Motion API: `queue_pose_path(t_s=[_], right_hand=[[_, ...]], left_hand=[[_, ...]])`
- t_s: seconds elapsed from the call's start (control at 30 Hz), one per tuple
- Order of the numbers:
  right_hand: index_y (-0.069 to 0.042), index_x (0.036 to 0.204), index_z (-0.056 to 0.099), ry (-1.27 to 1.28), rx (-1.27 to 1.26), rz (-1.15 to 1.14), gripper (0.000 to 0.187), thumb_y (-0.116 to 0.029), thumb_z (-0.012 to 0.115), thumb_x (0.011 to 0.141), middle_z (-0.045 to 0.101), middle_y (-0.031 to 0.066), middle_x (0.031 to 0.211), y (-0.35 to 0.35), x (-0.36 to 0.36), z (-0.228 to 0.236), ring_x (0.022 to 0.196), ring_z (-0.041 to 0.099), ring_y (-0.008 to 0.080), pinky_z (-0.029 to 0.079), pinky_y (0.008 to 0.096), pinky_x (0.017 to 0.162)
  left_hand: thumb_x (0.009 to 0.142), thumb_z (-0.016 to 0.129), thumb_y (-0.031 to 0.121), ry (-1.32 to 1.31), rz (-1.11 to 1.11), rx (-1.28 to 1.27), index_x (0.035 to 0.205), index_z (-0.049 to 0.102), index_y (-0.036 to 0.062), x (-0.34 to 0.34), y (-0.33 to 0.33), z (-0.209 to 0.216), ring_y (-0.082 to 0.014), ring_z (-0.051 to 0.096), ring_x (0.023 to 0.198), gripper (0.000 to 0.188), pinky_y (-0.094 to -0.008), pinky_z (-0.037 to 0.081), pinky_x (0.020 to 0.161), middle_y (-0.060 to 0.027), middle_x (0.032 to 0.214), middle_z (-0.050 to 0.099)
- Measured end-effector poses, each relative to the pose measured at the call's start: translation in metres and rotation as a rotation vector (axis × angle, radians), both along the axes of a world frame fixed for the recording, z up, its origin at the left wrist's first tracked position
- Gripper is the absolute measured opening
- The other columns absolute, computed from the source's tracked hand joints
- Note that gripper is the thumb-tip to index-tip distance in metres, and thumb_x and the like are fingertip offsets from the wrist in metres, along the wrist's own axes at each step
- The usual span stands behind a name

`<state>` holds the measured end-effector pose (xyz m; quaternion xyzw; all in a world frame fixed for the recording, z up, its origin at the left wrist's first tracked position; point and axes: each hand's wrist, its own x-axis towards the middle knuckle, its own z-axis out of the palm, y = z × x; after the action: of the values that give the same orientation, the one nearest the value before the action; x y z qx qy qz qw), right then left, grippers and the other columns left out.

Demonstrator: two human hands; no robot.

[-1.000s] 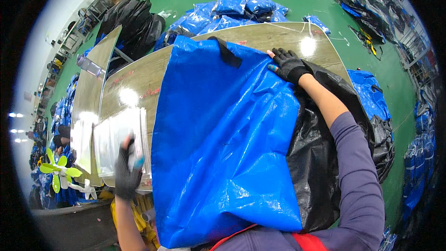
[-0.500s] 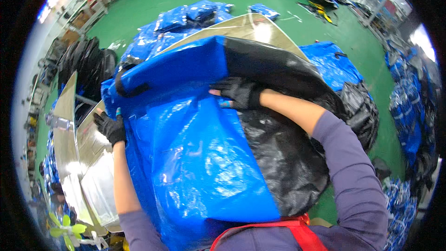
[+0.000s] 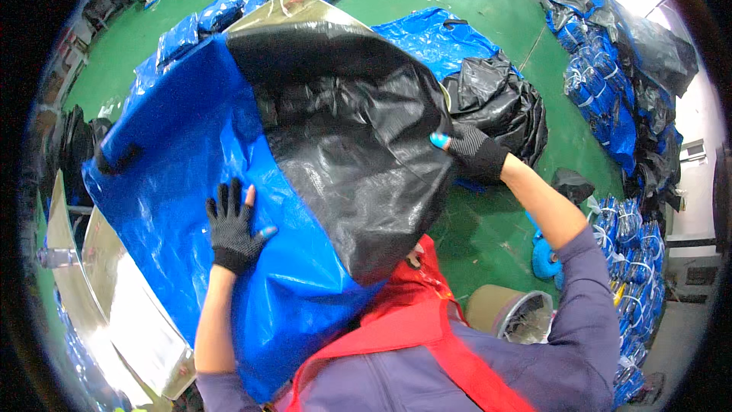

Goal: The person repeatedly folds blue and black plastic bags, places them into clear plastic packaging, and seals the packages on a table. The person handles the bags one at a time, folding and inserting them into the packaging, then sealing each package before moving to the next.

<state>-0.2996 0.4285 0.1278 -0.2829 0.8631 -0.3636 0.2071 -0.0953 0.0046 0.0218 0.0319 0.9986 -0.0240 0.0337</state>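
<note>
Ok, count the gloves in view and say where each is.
2: one black glove on the left hand, resting on the blue material; the other on the right hand, at the right edge of the black material. Others could be hidden.

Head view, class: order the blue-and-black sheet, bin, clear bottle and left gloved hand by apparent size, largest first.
1. Blue-and-black sheet
2. Left gloved hand and bin: too alike to rank
3. Clear bottle
</note>
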Motion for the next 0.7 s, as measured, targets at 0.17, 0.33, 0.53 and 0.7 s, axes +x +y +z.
queue_pose_path(t_s=[0.17,0.33,0.53,0.7], right_hand=[[-0.003,0.124,0.05,0.447,-0.225,0.038,0.034,-0.013,0.055,0.092,0.057,0.0129,0.082,0.052,-0.049,-0.037,0.073,0.055,0.0234,0.048,0.0361,0.07],[0.001,0.125,0.047,-0.483,-0.409,-0.366,0.042,-0.026,0.054,0.093,0.058,0.017,0.114,0.039,0.003,-0.068,0.103,0.057,0.032,0.045,0.0389,0.089],[-0.003,0.123,0.056,-0.019,-0.417,-0.296,0.05,-0.041,0.06,0.09,0.063,0.016,0.112,0.002,0.086,-0.048,0.109,0.058,0.0287,0.042,0.0341,0.096],[0.0,0.116,0.06,0.148,0.34,-0.176,0.043,-0.031,0.065,0.086,0.065,0.0206,0.107,0.029,0.088,0.063,0.099,0.061,0.0232,0.046,0.0347,0.087]], left_hand=[[0.086,0.048,0.059,0.041,-0.027,0.002,0.146,0.034,0.0212,0.006,-0.014,-0.005,-0.0387,0.019,0.141,0.071,-0.0586,0.01,0.112,-0.0134,0.154,0.024],[0.093,0.045,0.043,0.008,0.132,0.348,0.145,0.035,0.0215,-0.011,0.012,0.039,-0.0361,0.029,0.138,0.058,-0.0521,0.017,0.113,-0.0136,0.147,0.037],[0.083,0.049,0.061,-0.018,-0.244,0.198,0.148,0.027,0.0272,-0.058,0.097,0.018,-0.036,0.011,0.144,0.076,-0.0679,0.007,0.107,-0.0119,0.156,0.018],[0.083,0.05,0.064,-0.071,-0.122,0.147,0.148,0.025,0.0285,-0.077,0.09,-0.009,-0.0371,0.008,0.144,0.079,-0.0668,0.004,0.109,-0.0081,0.157,0.013]])
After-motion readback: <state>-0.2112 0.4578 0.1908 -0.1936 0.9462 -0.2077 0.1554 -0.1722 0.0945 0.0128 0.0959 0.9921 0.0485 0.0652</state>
